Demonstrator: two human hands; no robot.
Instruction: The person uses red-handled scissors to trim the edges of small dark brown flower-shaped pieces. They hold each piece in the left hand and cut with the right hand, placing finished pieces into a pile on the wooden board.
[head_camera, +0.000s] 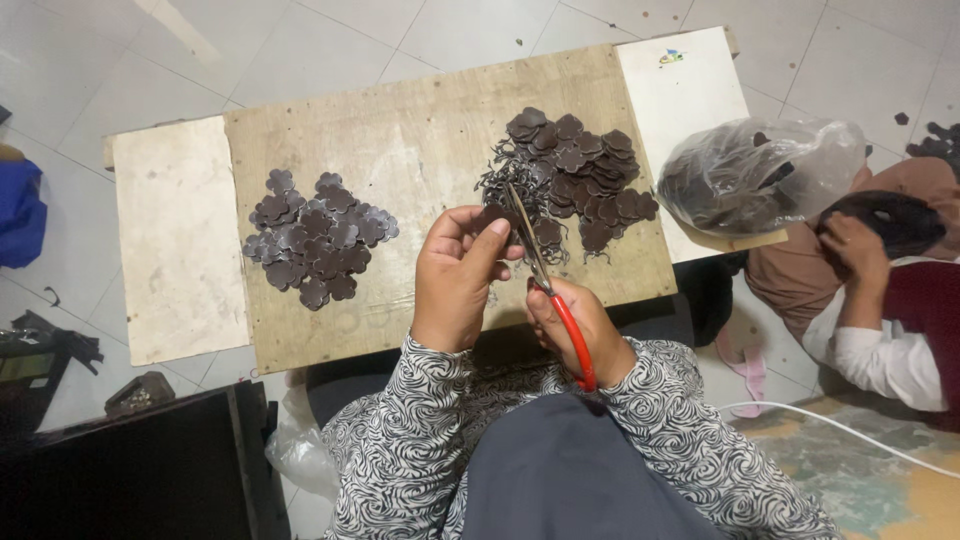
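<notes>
Scissors (552, 290) with red handles sit gripped in the right hand (578, 325), blades up over the wooden counter (420, 140); left hand (458, 275) has its fingers (487, 240) pinched on a small dark flower-shaped cutout (490, 216) right at the blades; trimmed pile (318, 238) lies left, untrimmed pile (575, 175) just beyond; someone else's hand (855, 250) digs in a plastic bag (760, 175) nearby.

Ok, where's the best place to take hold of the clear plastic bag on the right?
Take the plastic bag by its loose crumpled top, coming from above on its left side. The bulging body is packed with dark pieces and overhangs the board, and another person's hand sits below right.
</notes>
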